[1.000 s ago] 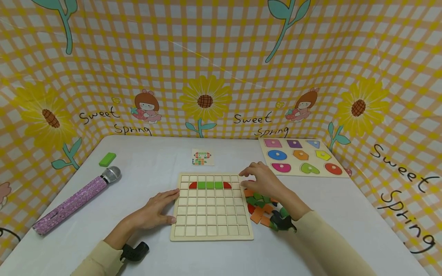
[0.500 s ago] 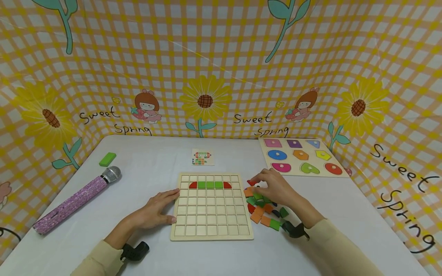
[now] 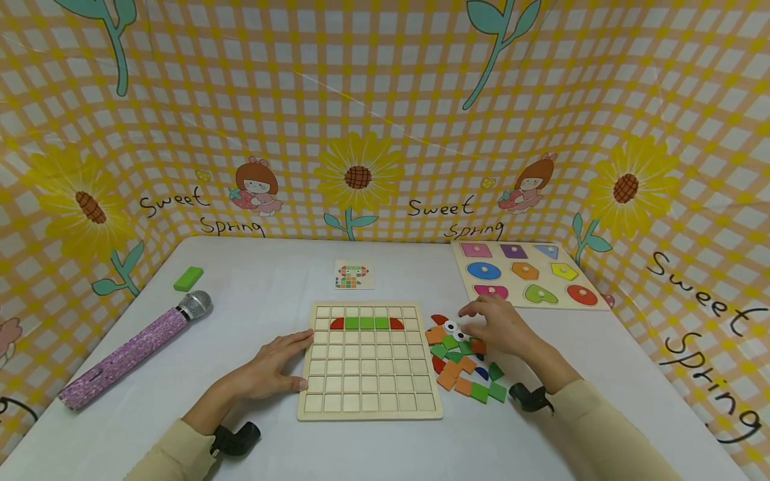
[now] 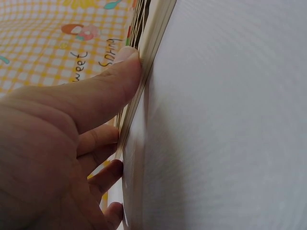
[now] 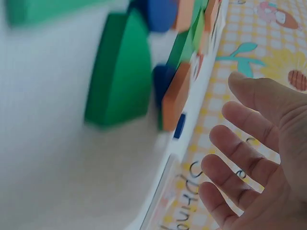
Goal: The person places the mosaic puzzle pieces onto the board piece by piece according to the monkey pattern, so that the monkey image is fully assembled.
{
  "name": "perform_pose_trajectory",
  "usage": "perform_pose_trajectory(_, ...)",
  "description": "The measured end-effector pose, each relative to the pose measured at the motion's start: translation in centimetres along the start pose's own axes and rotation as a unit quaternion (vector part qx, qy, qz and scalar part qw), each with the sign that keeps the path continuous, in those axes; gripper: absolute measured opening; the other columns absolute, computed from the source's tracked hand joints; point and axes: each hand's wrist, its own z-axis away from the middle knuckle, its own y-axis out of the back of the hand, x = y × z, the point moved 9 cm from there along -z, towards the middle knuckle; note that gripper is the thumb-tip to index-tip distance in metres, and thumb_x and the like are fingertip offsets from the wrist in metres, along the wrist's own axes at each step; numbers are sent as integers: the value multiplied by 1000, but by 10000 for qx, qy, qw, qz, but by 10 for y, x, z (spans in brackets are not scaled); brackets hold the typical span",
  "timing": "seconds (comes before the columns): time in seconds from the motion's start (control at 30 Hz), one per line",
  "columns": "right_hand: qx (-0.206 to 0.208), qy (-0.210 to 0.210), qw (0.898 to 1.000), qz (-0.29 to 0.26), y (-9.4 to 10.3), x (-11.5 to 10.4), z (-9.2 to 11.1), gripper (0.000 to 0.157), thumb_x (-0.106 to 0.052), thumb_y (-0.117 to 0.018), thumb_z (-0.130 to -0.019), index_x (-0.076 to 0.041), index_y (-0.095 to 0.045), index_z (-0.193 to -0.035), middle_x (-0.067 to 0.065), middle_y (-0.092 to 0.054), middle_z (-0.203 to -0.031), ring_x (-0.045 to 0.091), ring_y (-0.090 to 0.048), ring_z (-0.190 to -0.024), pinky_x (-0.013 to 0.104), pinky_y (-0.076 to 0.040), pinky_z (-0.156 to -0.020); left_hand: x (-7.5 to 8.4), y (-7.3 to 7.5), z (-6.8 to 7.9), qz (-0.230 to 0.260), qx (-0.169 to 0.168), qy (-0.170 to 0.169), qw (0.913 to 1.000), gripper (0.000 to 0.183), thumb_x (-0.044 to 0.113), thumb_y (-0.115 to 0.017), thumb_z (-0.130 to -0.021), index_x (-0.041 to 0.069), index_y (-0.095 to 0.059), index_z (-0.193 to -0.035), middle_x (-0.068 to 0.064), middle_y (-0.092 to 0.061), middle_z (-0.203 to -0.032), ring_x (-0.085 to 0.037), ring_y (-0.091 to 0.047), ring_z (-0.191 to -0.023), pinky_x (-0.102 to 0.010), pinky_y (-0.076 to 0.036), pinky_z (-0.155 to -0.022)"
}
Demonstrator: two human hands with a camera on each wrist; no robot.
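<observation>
A wooden grid board (image 3: 369, 374) lies in the middle of the table. Its second row from the back bears several green squares (image 3: 367, 323) with a red quarter-round piece (image 3: 337, 324) at each end. My left hand (image 3: 271, 364) touches the board's left edge with thumb and fingertips, fingers nearly straight, as the left wrist view also shows. To the board's right spreads a heap of orange, green, red and blue pieces (image 3: 448, 375), with two round eye pieces (image 3: 450, 327) on it. Above the heap's right side is my right hand (image 3: 502, 326), fingers spread and holding nothing in the right wrist view.
Behind the board lies a small pattern card (image 3: 353, 274). A shape puzzle board (image 3: 511, 257) with knobbed pieces is at the back right. On the left are a glittery pink microphone (image 3: 129, 361) and a green block (image 3: 189, 278). A checked cloth (image 3: 385, 100) walls the table.
My right hand has drawn back to the right from the board's edge and across the heap, uncovering the eye pieces and others. My left hand and the board have stayed put.
</observation>
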Motion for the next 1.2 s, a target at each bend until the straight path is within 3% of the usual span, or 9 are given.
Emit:
perform_pose_trajectory(0.27, -282, -523, 9981, 147, -3, 30, -9, 32, -27, -70, -84, -9, -69, -110, 13, -64, -108, 32, -48, -106, 52, -43, -89, 0, 0, 0, 11, -6, 15, 10000, 79, 30, -70, -83, -1, -33, -145, -17, -28, -154, -42, -22, -141, -66, -13, -110)
perform_pose_trajectory(0.47, -504, -731, 9956, 295, -9, 40, -16, 34, -29, -72, -82, -8, -70, -109, 13, -64, -106, 32, -50, -103, 50, -44, -86, -1, -1, 0, 9, 1, 27, 10000, 79, 32, -70, -83, 0, -33, -145, -17, -27, -154, -41, -23, -141, -66, -15, -109)
perform_pose_trajectory(1.2, -506, -490, 9964, 470, -21, 27, -35, 31, -29, -72, -81, -10, -71, -105, 6, -68, -95, 24, -52, -94, 43, -48, -84, -1, 0, 0, -22, 7, 2, 10000, 79, 30, -71, -83, -1, -33, -145, -18, -28, -154, -42, -23, -141, -66, -14, -109)
